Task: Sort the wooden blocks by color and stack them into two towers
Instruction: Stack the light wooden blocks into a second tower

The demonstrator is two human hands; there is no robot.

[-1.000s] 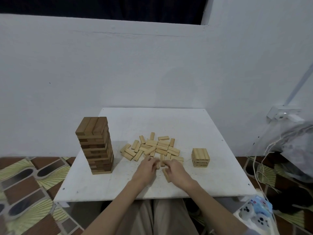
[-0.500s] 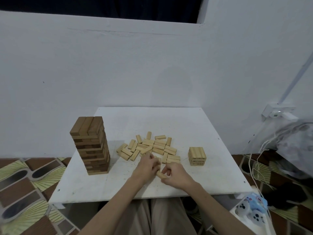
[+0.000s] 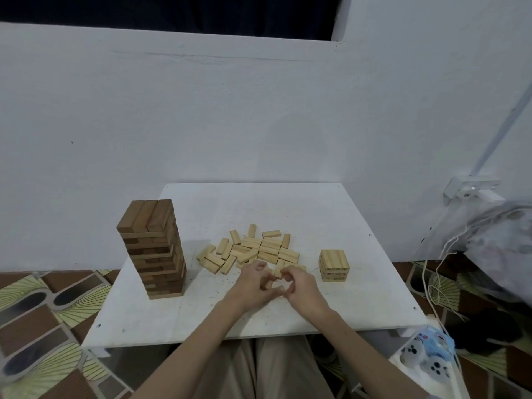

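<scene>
Both hands meet at the near middle of the white table, knuckles almost touching. Left hand: fingers curled in, thumb and forefinger closing on something small. Right hand: fingers likewise curled, tips on a light block standing between the two hands. Blur and the hands' own cover make it hard to say how many blocks are held; probably a few are being squared together, end to end or side by side, so they can go down as one layer.

Just beyond the fingertips: the loose pile of light blocks, lying flat at mixed angles, some touching, some overlapping. It sits within easy reach of either hand, which likely explains why the work is done here and not nearer the towers.

Right of the right hand, a little farther out: the short light tower, a few layers, top layer running away from the person. Near, but apart from the hand.

Left of the left hand, well apart: the tall dark tower, many crossed layers, looks finished. Dark sorting seems done; the light stack has most of its blocks left to take.
</scene>
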